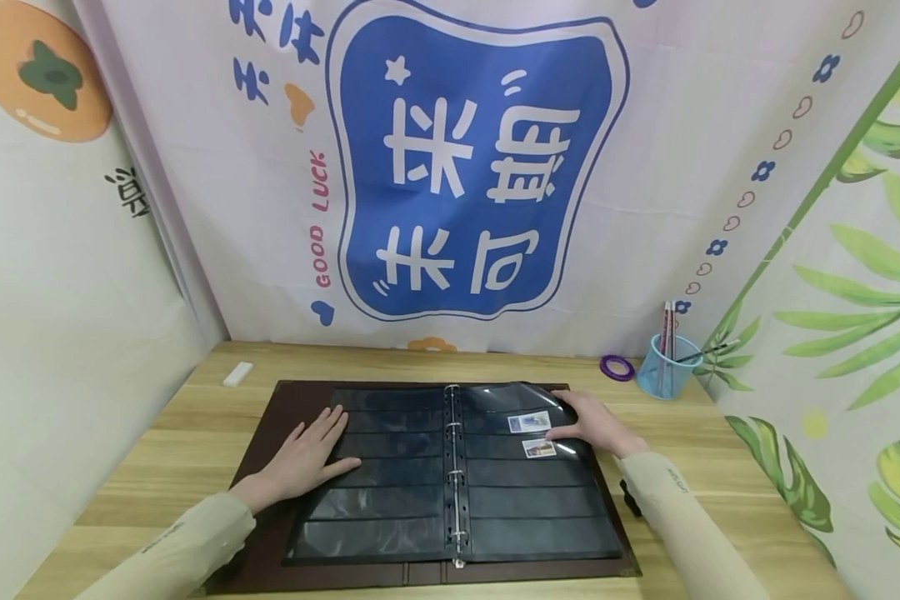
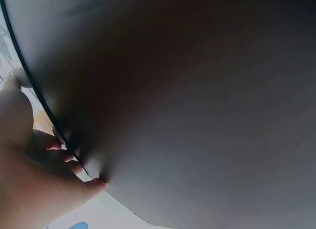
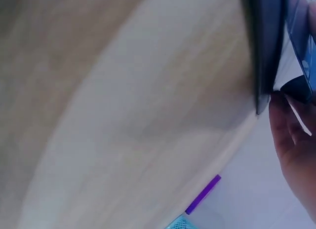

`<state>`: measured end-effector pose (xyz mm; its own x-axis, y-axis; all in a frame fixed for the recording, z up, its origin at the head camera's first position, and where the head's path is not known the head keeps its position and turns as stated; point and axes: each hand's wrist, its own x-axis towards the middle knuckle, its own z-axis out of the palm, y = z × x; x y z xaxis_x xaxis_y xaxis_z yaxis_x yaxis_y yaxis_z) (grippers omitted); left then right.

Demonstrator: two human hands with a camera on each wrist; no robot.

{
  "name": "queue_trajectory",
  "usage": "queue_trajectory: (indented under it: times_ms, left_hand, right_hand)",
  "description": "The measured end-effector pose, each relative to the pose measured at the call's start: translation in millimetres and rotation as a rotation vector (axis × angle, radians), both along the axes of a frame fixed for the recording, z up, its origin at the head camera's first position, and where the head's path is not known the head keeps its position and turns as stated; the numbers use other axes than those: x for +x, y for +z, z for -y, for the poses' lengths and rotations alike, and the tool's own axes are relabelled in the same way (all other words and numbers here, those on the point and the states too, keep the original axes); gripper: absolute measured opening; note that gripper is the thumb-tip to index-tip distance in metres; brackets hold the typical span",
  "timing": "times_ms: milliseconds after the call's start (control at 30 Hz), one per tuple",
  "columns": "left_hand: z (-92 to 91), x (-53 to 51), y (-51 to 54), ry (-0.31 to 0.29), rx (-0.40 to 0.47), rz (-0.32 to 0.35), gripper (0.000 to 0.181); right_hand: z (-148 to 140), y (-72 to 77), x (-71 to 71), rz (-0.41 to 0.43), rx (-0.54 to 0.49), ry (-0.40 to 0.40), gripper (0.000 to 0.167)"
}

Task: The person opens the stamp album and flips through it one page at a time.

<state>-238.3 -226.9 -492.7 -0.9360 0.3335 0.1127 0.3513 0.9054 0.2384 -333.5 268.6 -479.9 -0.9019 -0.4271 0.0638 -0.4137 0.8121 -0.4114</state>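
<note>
A brown ring-binder stamp album (image 1: 285, 412) lies spread on the wooden table, with black pocket pages on both sides of its metal rings (image 1: 456, 479). Across the outer edge of the left page (image 1: 393, 475) rests my left hand (image 1: 303, 457), its fingers straight and spread. My right hand (image 1: 596, 423) pinches the upper outer corner of the right page (image 1: 532, 508), thumb above and fingers at the edge; that corner bends up. Two stamps, an upper one (image 1: 529, 422) and a lower one (image 1: 538, 448), sit in this page's pockets near my thumb. In the left wrist view, the dark cover fills most of the picture.
A white eraser-like block (image 1: 237, 374) lies at the back left. At the back right are a purple ring (image 1: 617, 367) and a blue mesh cup (image 1: 663, 375) holding pencils. A small black object (image 1: 630, 498) lies beside the right sleeve. Printed cloth hangs behind the table.
</note>
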Motion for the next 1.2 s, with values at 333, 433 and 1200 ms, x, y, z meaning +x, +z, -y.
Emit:
queue_trajectory:
  times_ms: [333,433,1200]
  left_hand:
    - [0.0,0.5,2.1,-0.003,0.006,0.016,0.088]
    - [0.5,0.2,2.2,-0.002,0.007,0.023,0.088]
    - [1.5,-0.1,4.0,-0.013,0.023,0.025,0.089]
  right_hand:
    - [-1,8.7,2.8,0.087,-0.063,-0.044,0.093]
    - [-2,11.8,4.8,0.061,-0.117,-0.057,0.09]
    - [8,89.1,23.3,0.384,-0.422,-0.039,0.022]
